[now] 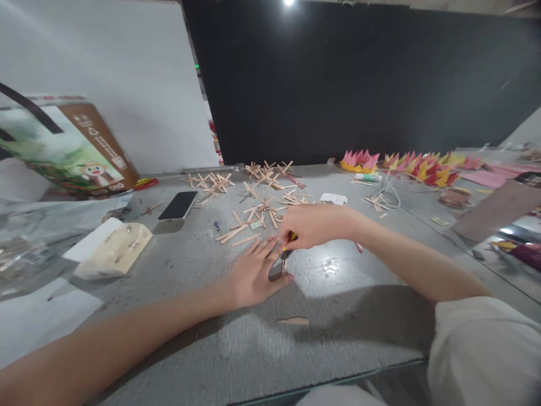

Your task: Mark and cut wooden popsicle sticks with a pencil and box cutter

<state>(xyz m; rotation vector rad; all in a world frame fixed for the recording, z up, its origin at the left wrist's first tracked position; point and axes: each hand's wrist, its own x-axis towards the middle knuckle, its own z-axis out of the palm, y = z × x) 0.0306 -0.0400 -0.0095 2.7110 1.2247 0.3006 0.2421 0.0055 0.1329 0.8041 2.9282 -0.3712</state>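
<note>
My left hand (256,273) lies flat on the grey table with its fingers stretched out and the thumb apart. Between thumb and forefinger, a short length of wooden craft stick (284,267) shows, its ends covered by the hand and blade. My right hand (316,224) is closed around a yellow and black utility knife (293,238), tip pointing down at that stick. Nearer the front edge lies a loose, pointed piece of craft stick (293,321). Just beyond both hands is a spread of wooden sticks (245,239), many crossed into star shapes (264,207).
On the left are a phone (178,206), a cream block (116,254), paper sheets (46,316) and a printed bag (76,149). Pink, red and yellow folded-paper pieces (422,166), a white cable (391,194) and a glue tube (367,177) sit back right. A black panel (359,79) stands behind.
</note>
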